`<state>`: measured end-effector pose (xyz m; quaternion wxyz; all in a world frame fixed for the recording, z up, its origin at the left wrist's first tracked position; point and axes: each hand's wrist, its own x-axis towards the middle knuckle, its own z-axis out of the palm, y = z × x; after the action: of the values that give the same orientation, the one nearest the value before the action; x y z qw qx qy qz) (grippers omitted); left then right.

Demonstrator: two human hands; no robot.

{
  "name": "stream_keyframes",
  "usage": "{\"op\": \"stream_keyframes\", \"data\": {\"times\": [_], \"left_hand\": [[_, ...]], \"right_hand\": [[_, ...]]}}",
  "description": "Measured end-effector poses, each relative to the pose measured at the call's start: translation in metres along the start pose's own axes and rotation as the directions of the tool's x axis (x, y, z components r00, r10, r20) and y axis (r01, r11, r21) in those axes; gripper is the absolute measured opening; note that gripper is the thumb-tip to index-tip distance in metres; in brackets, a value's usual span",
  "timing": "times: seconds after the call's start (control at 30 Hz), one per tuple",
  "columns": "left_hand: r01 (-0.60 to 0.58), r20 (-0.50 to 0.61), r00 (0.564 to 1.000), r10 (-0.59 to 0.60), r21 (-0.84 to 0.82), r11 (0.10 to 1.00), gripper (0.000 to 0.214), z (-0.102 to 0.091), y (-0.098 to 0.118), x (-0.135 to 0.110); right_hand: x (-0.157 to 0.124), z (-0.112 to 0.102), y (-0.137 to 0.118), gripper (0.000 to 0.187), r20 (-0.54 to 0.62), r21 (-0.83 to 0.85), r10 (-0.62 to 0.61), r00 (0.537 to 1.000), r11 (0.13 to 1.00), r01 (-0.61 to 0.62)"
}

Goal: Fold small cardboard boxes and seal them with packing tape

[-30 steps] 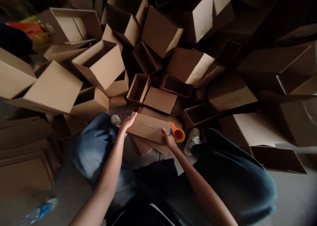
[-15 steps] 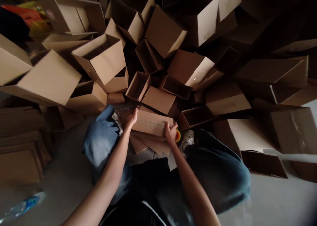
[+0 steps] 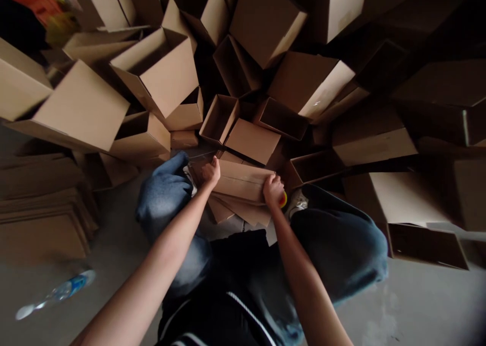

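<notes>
Two grips on one cardboard box (image 3: 241,180), which lies atop flattened sheets (image 3: 243,212): left hand (image 3: 210,173) clasps its left end, right hand (image 3: 272,190) its right end. Orange tape roll (image 3: 283,200) just right of it. I judge: steadying step; next needs even pressure.

The grey floor (image 3: 417,305) is holding a heap of brown boxes (image 3: 79,108). Flat cardboard (image 3: 41,219) is lying piled at the left, a water bottle (image 3: 61,290) lying near it.

From our head we look forward and steeply down, close over our left hand (image 3: 210,173), right hand (image 3: 273,190) and the carton (image 3: 240,181) they grip, box pile (image 3: 163,78) beyond.
</notes>
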<state>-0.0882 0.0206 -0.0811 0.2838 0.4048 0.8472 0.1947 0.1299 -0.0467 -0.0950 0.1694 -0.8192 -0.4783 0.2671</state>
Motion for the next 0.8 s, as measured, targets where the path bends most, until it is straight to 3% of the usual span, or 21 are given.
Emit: {"op": "stream_keyframes", "data": {"times": [0.07, 0.17, 0.3, 0.4, 0.47, 0.53, 0.57, 0.6, 0.7, 0.8], "left_hand": [[-0.07, -0.018, 0.997, 0.071, 0.051, 0.996, 0.056, -0.002, 0.006, -0.002], [-0.286, 0.001, 0.957, 0.289, 0.136, 0.949, 0.041, -0.002, 0.012, -0.004], [-0.5, 0.048, 0.865, 0.5, 0.187, 0.846, 0.036, -0.001, 0.008, -0.008], [-0.585, 0.087, 0.809, 0.582, 0.225, 0.779, 0.034, -0.002, 0.005, -0.011], [-0.663, 0.116, 0.742, 0.661, 0.28, 0.695, 0.035, -0.001, 0.007, -0.013], [-0.785, 0.219, 0.612, 0.759, 0.278, 0.553, 0.036, 0.001, 0.012, -0.013], [-0.817, 0.27, 0.572, 0.774, 0.265, 0.512, 0.036, 0.002, 0.014, -0.013], [-0.826, 0.311, 0.562, 0.766, 0.256, 0.502, 0.037, 0.004, 0.016, -0.012], [-0.784, 0.351, 0.621, 0.701, 0.281, 0.554, 0.043, 0.008, 0.02, -0.009], [-0.785, 0.363, 0.62, 0.696, 0.28, 0.553, 0.05, 0.011, 0.02, -0.004]], "right_hand": [[-0.002, 0.004, -0.004, 0.064, -0.137, 0.008, 0.015, 0.991, 1.0, -0.014], [-0.003, 0.003, -0.008, 0.065, -0.261, -0.035, -0.201, 0.944, 0.979, 0.199], [0.003, -0.002, -0.008, 0.06, -0.094, -0.118, -0.512, 0.854, 0.857, 0.501], [0.009, -0.002, -0.009, 0.057, -0.013, -0.154, -0.548, 0.837, 0.828, 0.539], [0.012, -0.001, -0.011, 0.051, -0.008, -0.212, -0.508, 0.861, 0.843, 0.495], [0.014, 0.002, -0.014, 0.045, -0.012, -0.257, -0.456, 0.89, 0.862, 0.438], [0.014, 0.003, -0.015, 0.044, -0.026, -0.273, -0.443, 0.896, 0.865, 0.42], [0.015, 0.004, -0.016, 0.044, -0.056, -0.287, -0.436, 0.898, 0.869, 0.404], [0.015, 0.007, -0.017, 0.043, -0.111, -0.306, -0.449, 0.887, 0.864, 0.399], [0.015, 0.009, -0.018, 0.042, -0.129, -0.299, -0.442, 0.888, 0.871, 0.39]]}}
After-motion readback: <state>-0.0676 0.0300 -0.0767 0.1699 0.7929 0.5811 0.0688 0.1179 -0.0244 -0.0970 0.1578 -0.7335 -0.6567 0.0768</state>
